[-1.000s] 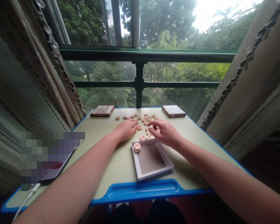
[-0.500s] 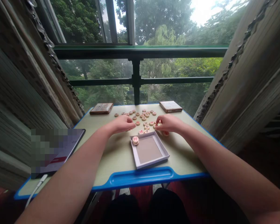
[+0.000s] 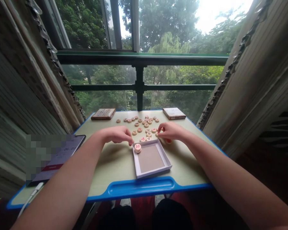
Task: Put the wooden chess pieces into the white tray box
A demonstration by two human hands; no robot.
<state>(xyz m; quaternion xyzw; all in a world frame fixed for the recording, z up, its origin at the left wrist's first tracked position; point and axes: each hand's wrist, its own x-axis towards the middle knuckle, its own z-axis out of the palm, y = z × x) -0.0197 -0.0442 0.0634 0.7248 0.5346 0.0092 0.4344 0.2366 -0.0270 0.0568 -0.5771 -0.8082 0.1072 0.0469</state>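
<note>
Several round xiangqi pieces (image 3: pixel 146 125) with red or dark characters lie scattered over the table. A shallow, pale open box (image 3: pixel 166 155) sits in front of them. Two stacked pieces, the upper a red-marked xiangqi piece (image 3: pixel 137 147), stand in its far left corner. My left hand (image 3: pixel 118 134) is at that corner with fingers bent down and drawn together; whatever they hold is hidden. Beyond the box's far right corner, my right hand (image 3: pixel 171 130) pinches a xiangqi piece (image 3: pixel 157 134) at the table surface. More pieces lie partly under this hand.
Two flat brown boxes, a left box (image 3: pixel 103 114) and a right box (image 3: pixel 174 113), lie at the table's far corners. A tablet (image 3: pixel 55 163) with a white cable (image 3: pixel 30 199) is at left. A blue trough (image 3: pixel 141 187) edges the table's front. Curtains flank the window.
My left hand has moved from beside the scattered pieces toward me, to the box's far left corner. My right hand stays at nearly the same spot. The whole view has shifted slightly.
</note>
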